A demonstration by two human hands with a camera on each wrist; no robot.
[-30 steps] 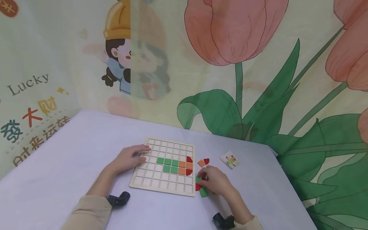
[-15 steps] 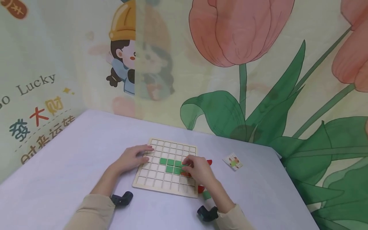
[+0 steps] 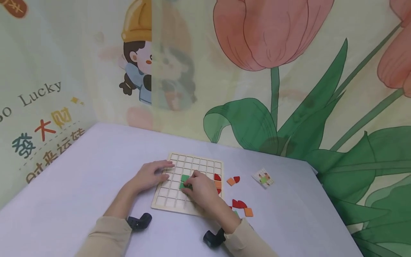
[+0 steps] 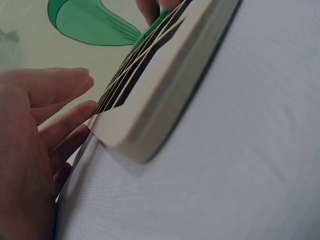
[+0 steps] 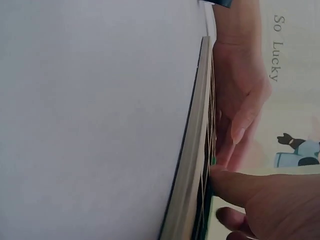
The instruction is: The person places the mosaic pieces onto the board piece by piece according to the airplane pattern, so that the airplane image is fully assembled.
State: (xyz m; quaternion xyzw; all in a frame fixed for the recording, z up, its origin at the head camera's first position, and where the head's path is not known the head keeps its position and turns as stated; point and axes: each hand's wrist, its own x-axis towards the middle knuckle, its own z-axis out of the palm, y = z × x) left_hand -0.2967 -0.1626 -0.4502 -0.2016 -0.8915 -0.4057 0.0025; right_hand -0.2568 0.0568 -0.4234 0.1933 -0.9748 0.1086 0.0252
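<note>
A wooden grid board (image 3: 155,206) lies flat on the table. Its left edge is under the spread fingertips of my left hand (image 3: 148,176); the left wrist view has this hand (image 4: 45,120) beside the board's corner (image 4: 130,132). Over the middle of the board, my right hand (image 3: 207,191) pinches a green tile (image 3: 182,185) with thumb and fingertips, just below another green tile (image 3: 185,177). The right wrist view has the thumb of this hand (image 5: 265,200) at the board's surface. A red piece (image 3: 217,177) and an orange tile (image 3: 218,184) show at its right side; the hand hides other cells.
Right of the board lie a loose orange tile (image 3: 231,181) touching a red piece (image 3: 237,179). Nearer are more red pieces (image 3: 239,203), an orange tile (image 3: 248,212) and a partly hidden green one (image 3: 236,213). A patterned card (image 3: 263,178) lies farther right.
My right hand has moved left from the loose pieces onto the middle of the board. A green tile now shows under its fingertips. My left hand stays at the left edge.
</note>
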